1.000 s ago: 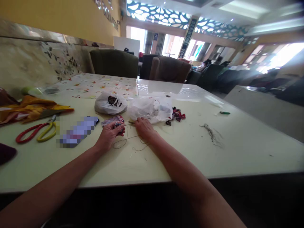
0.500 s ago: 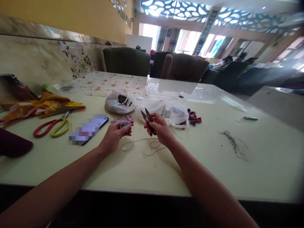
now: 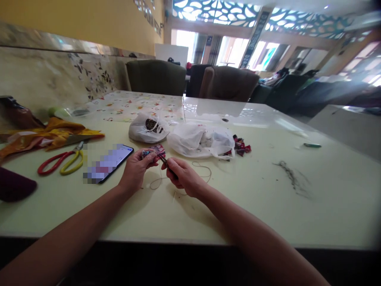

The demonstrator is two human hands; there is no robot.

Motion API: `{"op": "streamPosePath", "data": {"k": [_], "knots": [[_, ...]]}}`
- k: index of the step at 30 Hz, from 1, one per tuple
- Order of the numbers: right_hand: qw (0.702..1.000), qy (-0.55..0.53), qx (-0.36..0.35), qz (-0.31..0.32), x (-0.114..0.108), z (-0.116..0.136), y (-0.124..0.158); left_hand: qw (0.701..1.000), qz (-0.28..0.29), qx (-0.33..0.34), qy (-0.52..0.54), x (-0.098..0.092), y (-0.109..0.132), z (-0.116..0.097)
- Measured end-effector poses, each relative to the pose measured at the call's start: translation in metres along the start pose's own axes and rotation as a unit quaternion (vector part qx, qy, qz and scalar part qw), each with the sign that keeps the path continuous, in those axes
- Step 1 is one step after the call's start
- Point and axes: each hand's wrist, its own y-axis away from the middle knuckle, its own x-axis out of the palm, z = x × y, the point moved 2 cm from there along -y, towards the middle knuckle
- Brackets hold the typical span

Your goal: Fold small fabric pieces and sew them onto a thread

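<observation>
My left hand [image 3: 136, 169] pinches a small piece of patterned fabric [image 3: 146, 153], mostly covered by the fingers. In my right hand [image 3: 185, 174] is a pair of dark thread snips [image 3: 163, 160]. Their tips reach the fabric at my left fingertips; I cannot tell whether they touch it. A thin brown thread [image 3: 154, 186] hangs near the left hand and loops over the table below both hands. Just behind the fingers lies a reddish patterned cloth piece [image 3: 160, 149].
To the left lie a phone [image 3: 114, 163], red-and-yellow-handled scissors [image 3: 61, 162] and orange cloth [image 3: 65, 131]. Two white plastic bags [image 3: 145, 133] stand behind my hands, with dark red scraps [image 3: 242, 146] beside them. A thread tangle [image 3: 290, 176] and a small green object [image 3: 312, 145] are on the right.
My right hand has moved left and slightly down, bringing the snips from beside the left hand to the fabric. The snips' blades have come closer together. My left hand has shifted slightly left.
</observation>
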Motion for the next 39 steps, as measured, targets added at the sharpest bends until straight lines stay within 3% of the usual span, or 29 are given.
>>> {"op": "streamPosePath", "data": {"k": [11,39], "knots": [[0.998,-0.011,0.013,-0.058,0.000,-0.004,-0.004,0.999,0.035,-0.009,-0.007,0.006,0.007,-0.001],[0.996,-0.079,-0.011,-0.039,-0.001,-0.004,-0.003,0.996,0.083,-0.013,0.043,0.008,0.010,0.001]]}}
